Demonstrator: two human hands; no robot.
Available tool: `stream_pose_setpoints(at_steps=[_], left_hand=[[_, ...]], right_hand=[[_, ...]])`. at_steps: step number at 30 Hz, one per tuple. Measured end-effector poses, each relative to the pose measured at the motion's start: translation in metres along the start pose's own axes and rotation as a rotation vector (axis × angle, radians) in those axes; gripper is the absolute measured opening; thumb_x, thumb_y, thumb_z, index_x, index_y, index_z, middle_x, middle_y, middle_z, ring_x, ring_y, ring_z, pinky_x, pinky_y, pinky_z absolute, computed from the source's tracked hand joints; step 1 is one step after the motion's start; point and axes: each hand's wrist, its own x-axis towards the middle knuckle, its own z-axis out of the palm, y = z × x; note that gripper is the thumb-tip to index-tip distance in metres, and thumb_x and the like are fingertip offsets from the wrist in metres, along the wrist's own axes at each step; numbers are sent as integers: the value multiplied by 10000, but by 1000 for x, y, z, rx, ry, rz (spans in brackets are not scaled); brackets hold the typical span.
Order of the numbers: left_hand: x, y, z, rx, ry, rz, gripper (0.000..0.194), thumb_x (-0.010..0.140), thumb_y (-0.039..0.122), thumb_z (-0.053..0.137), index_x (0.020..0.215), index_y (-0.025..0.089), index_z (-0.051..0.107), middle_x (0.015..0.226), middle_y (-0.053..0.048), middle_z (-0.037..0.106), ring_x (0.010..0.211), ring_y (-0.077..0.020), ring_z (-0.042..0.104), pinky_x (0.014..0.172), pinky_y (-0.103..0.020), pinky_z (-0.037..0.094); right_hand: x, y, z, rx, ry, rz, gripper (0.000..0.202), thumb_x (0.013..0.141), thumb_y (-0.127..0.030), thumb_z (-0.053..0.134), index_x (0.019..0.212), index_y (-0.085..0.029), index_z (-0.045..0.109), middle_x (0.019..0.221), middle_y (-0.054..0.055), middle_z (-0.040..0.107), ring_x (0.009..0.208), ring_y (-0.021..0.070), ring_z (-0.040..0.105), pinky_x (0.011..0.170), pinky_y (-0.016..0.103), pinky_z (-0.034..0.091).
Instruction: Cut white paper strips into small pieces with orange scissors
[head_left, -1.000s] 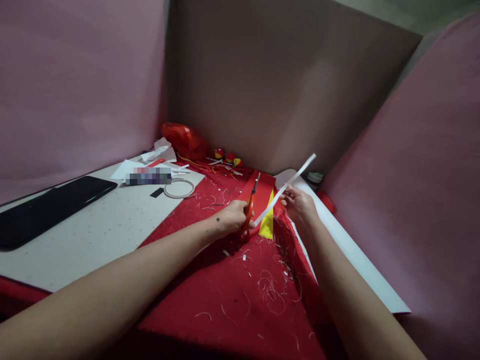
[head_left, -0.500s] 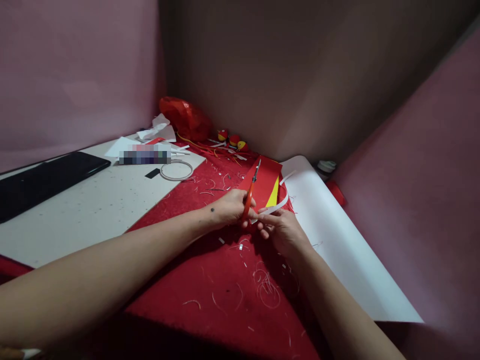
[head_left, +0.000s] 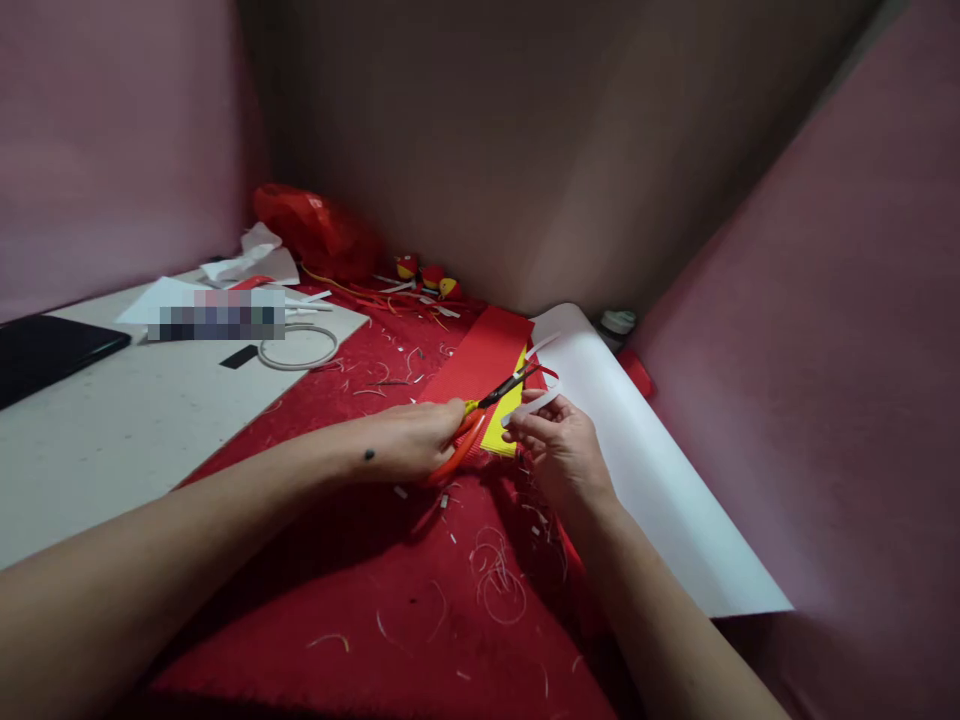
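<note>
My left hand (head_left: pixel 427 440) is closed around the handles of a pair of scissors (head_left: pixel 501 390) with orange and yellow grips. Their dark blades point up and right, close to a narrow strip. Between the fingers of my right hand (head_left: pixel 559 450) is a thin white strip (head_left: pixel 536 403), which curls up and bends over at its far end, where a red part shows. Beneath the scissors lie a red corrugated sheet (head_left: pixel 480 350) and a yellow corrugated sheet (head_left: pixel 501 432). The scissor handles partly hide my left fingers.
Thread and paper scraps (head_left: pixel 499 580) litter the red cloth (head_left: pixel 360 590). A white board (head_left: pixel 90 450) at left holds a black device (head_left: pixel 52 355) and a white ring (head_left: pixel 298 347). Several small red-and-yellow balls (head_left: pixel 431 278) sit behind, beside a red bag (head_left: pixel 319 230). A white sheet (head_left: pixel 645 470) curls at right.
The scissors have swung from pointing upward to tilting right, toward the strip. My hands have moved apart, and the view has shifted right. More of the yellow sheet shows.
</note>
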Motion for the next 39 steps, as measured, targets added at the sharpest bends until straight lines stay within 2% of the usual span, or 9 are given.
stream_pose_setpoints(at_steps=[3, 9, 14, 26, 35, 39], left_hand=[[-7, 6, -5, 123, -65, 11, 282, 788, 462, 371, 846, 197, 447, 780, -69, 587, 571, -149, 490, 485, -257, 327], [-10, 7, -5, 288, -75, -55, 256, 811, 425, 308, 835, 205, 435, 763, -82, 594, 558, -174, 495, 461, -273, 298], [-9, 5, -1, 319, -29, -7, 254, 818, 408, 295, 853, 209, 449, 768, -78, 602, 566, -176, 509, 468, -275, 308], [-8, 8, 0, 384, -31, -74, 263, 813, 378, 333, 913, 181, 476, 783, -114, 623, 640, -240, 578, 530, -334, 404], [-5, 4, 4, 411, -15, -47, 277, 823, 377, 297, 921, 178, 463, 804, -122, 627, 659, -260, 596, 525, -352, 416], [-5, 4, 4, 441, -16, -39, 256, 801, 367, 351, 915, 165, 459, 791, -132, 629, 658, -272, 600, 522, -357, 417]], right_hand=[[2, -4, -2, 15, 42, -62, 317, 545, -68, 657, 824, -149, 530, 610, -20, 591, 549, 105, 564, 530, 241, 463], [1, -14, -1, 77, 83, -68, 308, 531, -38, 643, 788, -153, 518, 610, -26, 596, 540, 106, 577, 564, 267, 506], [0, -16, 2, 128, 82, -68, 311, 522, -14, 620, 779, -153, 513, 597, -35, 601, 554, 114, 598, 636, 315, 534], [4, -11, -3, 149, 77, -53, 306, 535, -7, 606, 786, -148, 505, 609, -23, 613, 576, 117, 607, 629, 304, 537], [1, -13, -1, 171, 55, -44, 289, 540, -6, 618, 776, -139, 517, 610, -15, 611, 575, 115, 605, 613, 292, 547], [1, -12, -1, 181, 65, -34, 298, 535, -9, 622, 778, -140, 510, 619, -15, 612, 582, 114, 603, 618, 291, 548]])
